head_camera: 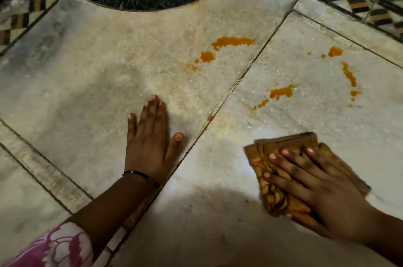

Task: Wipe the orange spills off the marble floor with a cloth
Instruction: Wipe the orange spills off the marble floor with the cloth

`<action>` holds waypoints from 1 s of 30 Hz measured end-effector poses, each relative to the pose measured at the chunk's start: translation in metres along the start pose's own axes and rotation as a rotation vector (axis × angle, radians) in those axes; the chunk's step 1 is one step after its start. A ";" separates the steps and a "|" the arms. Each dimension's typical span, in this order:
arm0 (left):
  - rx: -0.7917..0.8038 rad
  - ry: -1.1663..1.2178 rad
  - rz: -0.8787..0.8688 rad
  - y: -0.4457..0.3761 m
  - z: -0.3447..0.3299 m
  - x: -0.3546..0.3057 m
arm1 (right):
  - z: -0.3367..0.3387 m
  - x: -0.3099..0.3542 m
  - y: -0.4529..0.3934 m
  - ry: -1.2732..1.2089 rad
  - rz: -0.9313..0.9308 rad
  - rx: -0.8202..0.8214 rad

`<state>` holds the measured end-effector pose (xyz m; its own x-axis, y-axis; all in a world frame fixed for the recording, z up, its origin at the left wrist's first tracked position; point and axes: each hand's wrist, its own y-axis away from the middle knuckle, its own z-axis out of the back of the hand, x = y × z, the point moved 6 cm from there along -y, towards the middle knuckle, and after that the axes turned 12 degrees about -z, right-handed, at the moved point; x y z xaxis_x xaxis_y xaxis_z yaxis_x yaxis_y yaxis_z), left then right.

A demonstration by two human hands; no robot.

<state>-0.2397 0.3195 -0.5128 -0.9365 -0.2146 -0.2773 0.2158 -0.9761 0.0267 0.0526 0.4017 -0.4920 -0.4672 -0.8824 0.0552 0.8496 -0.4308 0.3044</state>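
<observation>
The right hand (322,188) pressed flat, fingers spread, on a folded cloth (277,181) at near right, ready to sweep. The left hand (150,140) lay open on the marble floor (87,70), apparently as a brace. Orange spills (231,43) lay farther off, unwiped.
</observation>
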 end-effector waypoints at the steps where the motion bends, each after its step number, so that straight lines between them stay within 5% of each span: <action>1: 0.002 -0.004 0.006 0.000 0.000 0.000 | 0.000 -0.002 0.000 0.020 0.027 0.010; 10: -0.015 -0.005 0.037 -0.001 0.001 -0.002 | 0.041 0.057 -0.148 0.079 0.335 -0.097; 17: 0.009 -0.025 0.046 -0.002 0.003 -0.005 | 0.079 0.027 -0.256 -0.028 -0.131 -0.149; 20: 0.020 -0.044 0.045 -0.002 0.001 -0.004 | 0.073 0.004 -0.230 -0.097 -0.293 -0.178; 25: 0.001 -0.064 0.052 -0.001 -0.001 -0.003 | 0.045 0.018 -0.138 -0.058 -0.185 -0.129; 30: -0.035 -0.051 -0.094 -0.002 0.007 -0.017 | 0.034 -0.037 -0.085 -0.148 -0.492 -0.163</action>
<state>-0.2258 0.3252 -0.5013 -0.9658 -0.1240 -0.2279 0.1345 -0.9904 -0.0311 -0.0109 0.4777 -0.4873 -0.8394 -0.5375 0.0805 0.5427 -0.8210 0.1771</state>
